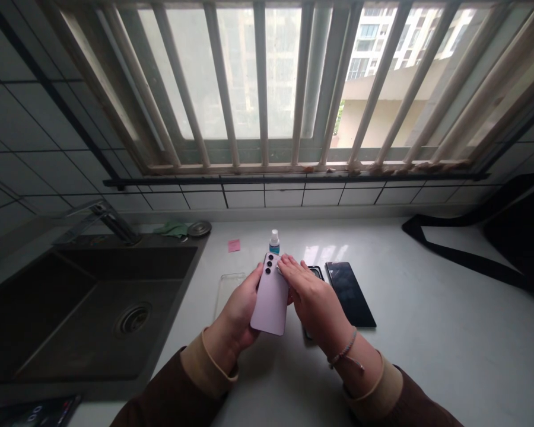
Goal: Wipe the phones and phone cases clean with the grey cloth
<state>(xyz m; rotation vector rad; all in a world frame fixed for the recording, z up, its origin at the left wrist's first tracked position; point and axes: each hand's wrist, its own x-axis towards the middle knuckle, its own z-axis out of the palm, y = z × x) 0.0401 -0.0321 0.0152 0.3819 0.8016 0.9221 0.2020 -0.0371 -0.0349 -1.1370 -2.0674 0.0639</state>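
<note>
A pale lilac phone [269, 305] lies back up in my left hand [238, 311], tilted, with three dark camera lenses at its top left. My left fingers wrap under it and the thumb presses along its left edge. My right hand [309, 290] is over the phone's upper right, fingers together and fingertips on its back beside the lenses. A small whitish bit shows under those fingertips; what it is I cannot make out. Just beyond the phone stands a small spray bottle [274, 242] with a white cap and blue liquid.
A clear phone case [225, 292] lies left of my hands, near a pink paper note [234, 245]. On the right are a black phone [350, 295] and a dark-rimmed item [315, 271] partly hidden by my hand. A sink [160, 338] is at left; a black strap [454, 255] at right.
</note>
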